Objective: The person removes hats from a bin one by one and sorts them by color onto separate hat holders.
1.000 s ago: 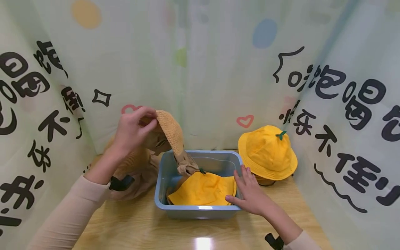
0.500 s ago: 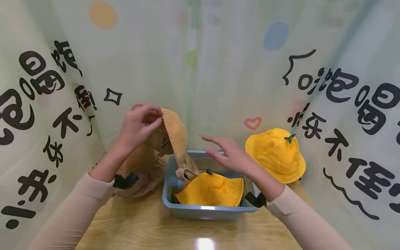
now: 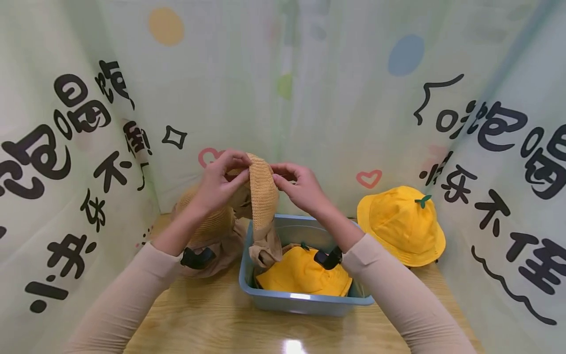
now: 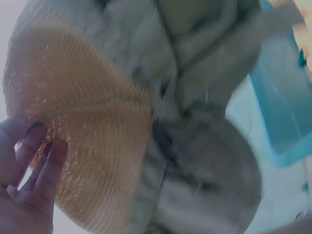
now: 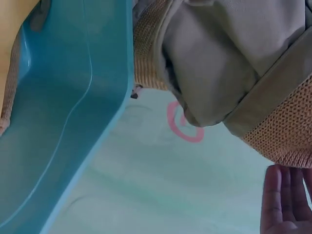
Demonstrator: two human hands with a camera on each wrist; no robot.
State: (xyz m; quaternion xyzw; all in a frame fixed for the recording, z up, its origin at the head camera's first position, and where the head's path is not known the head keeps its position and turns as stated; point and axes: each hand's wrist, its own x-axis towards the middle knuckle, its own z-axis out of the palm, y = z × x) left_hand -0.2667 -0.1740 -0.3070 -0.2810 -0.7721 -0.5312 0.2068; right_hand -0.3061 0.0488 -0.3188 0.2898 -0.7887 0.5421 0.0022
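A straw sun hat (image 3: 264,196) with tan cloth trim is held up folded over the left end of a blue plastic bin (image 3: 305,307). My left hand (image 3: 223,182) pinches its straw part from the left; the left wrist view shows thumb and fingers at the woven straw (image 4: 97,131). From the other side, my right hand (image 3: 305,189) has thumb and fingertips on the straw edge. Grey-brown cloth (image 5: 209,63) hangs off the hat in the right wrist view. Inside the bin lies a yellow bucket hat (image 3: 305,273) with a green sprout.
Behind my left wrist, another straw hat with tan cloth (image 3: 212,228) sits on the wooden table (image 3: 212,319). Right of the bin stands a yellow hat (image 3: 400,226) with a green sprout. A printed curtain (image 3: 318,123) encloses the back and both sides.
My right hand has left the bin's right rim, risen and moved left to the straw hat. My left hand keeps its pinch on the hat. The view has shifted slightly left.
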